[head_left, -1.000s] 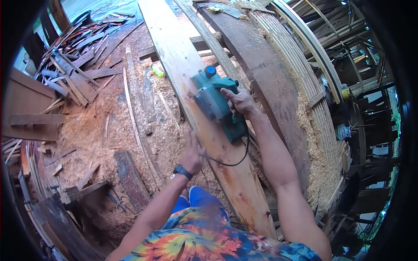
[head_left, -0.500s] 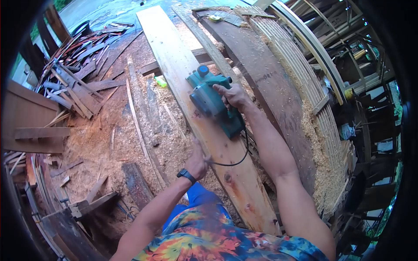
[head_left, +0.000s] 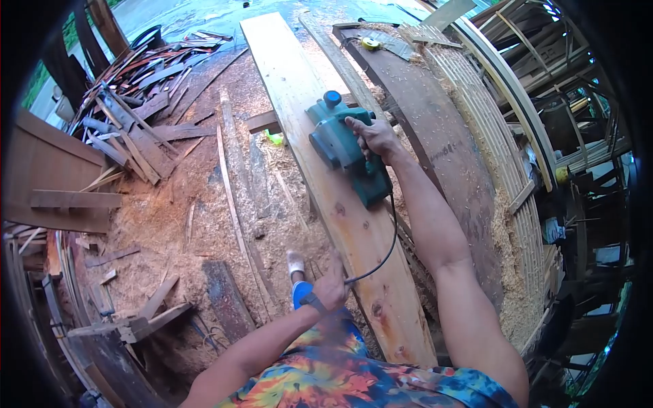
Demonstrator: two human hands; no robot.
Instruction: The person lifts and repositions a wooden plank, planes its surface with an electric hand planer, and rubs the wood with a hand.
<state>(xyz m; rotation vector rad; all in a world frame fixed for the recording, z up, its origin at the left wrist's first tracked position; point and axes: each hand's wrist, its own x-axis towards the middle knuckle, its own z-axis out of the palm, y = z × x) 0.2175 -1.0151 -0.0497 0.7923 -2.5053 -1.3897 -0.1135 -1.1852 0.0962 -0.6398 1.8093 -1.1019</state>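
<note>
My right hand (head_left: 373,137) is wrapped round the rear handle of a green power planer (head_left: 350,153) with a blue front knob. The planer sits on a long pale plank (head_left: 389,279) that has several knots. Its black cord (head_left: 386,257) curves down from its rear to my left hand (head_left: 331,287), which is closed on it beside the plank's left edge. The tips of those fingers are partly blurred.
A wide dark board (head_left: 442,136) and ribbed strips (head_left: 479,112) lie to the right under shavings. A yellow tape measure (head_left: 370,43) rests at the far end. Scrap wood (head_left: 146,75) is piled at the far left. A foot (head_left: 295,262) stands in the shavings.
The planer has slid away from me along the plank with my right hand on it. My left hand has come back nearer my body, and the cord hangs in a longer curve.
</note>
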